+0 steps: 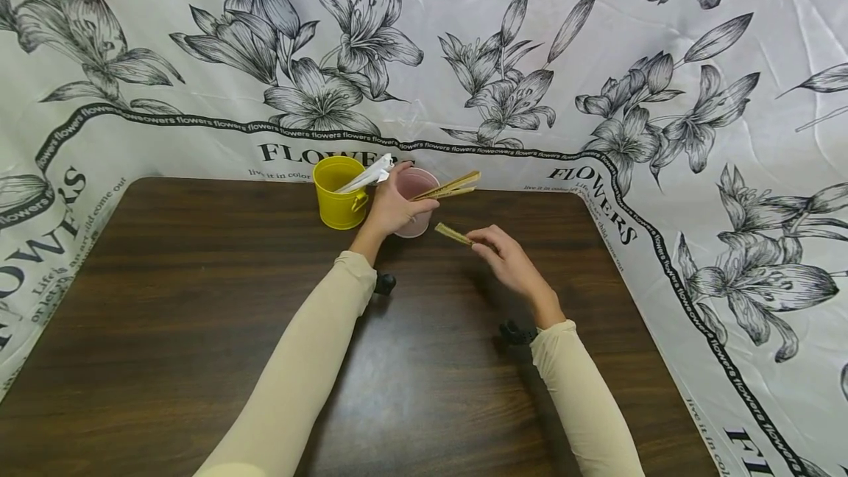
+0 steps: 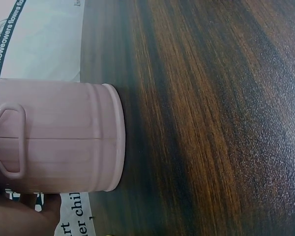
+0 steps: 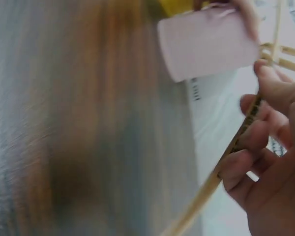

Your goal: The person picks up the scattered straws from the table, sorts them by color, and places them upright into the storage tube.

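Note:
A small pink bucket (image 1: pixel 417 222) stands on the table against the patterned cloth. My left hand (image 1: pixel 392 206) grips it near the rim, its fingers on the far side and the thumb toward me. Several thin tan sticks (image 1: pixel 457 184) lean out of this bucket to the right. Between thumb and fingers, my right hand (image 1: pixel 509 262) pinches a slim tan stick (image 3: pixel 206 188) with dark print along it, just right of the bucket. In the left wrist view, the pink bucket (image 2: pixel 64 137) shows its side handle, with part of a finger (image 2: pixel 22 216) below it.
Left of the pink bucket is a yellow bucket (image 1: pixel 339 208) holding white wrapped pieces (image 1: pixel 367 174). Both rest at the far edge of a dark wooden table (image 1: pixel 199 330). White cloth with flower prints (image 1: pixel 497 43) hangs behind and along the sides.

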### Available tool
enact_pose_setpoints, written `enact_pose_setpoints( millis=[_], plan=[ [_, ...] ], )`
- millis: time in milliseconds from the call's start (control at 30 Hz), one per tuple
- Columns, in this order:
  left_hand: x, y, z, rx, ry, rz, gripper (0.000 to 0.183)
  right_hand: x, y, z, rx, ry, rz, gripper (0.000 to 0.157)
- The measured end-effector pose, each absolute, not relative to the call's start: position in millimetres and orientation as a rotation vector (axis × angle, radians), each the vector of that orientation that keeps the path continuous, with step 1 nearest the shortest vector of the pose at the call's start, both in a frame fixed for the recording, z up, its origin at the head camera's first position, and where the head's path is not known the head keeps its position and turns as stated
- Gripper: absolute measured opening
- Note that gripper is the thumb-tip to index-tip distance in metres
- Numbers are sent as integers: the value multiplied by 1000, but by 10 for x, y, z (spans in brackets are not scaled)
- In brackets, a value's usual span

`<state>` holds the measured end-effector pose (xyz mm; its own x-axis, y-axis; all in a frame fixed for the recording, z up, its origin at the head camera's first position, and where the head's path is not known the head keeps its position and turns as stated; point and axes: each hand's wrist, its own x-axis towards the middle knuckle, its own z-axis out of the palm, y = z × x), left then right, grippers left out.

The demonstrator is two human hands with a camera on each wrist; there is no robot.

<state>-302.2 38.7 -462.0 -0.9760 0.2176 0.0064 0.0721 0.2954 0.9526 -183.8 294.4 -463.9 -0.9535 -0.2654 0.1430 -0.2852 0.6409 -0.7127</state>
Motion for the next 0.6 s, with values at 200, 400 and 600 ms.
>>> enact_pose_setpoints(
  millis=[200,400,600],
  plan=[
    [-3014,376,-4617,264,2408,1783,100,-1783,2844,-4248,314,-2485,1585,24],
    [-3003,367,-4601,268,2437,1759,102,-1847,2693,-3943,272,-2053,1833,12],
    [-2988,369,-4597,270,2414,1766,102,-1970,2554,-3743,297,-1832,1846,15]
  ],
)
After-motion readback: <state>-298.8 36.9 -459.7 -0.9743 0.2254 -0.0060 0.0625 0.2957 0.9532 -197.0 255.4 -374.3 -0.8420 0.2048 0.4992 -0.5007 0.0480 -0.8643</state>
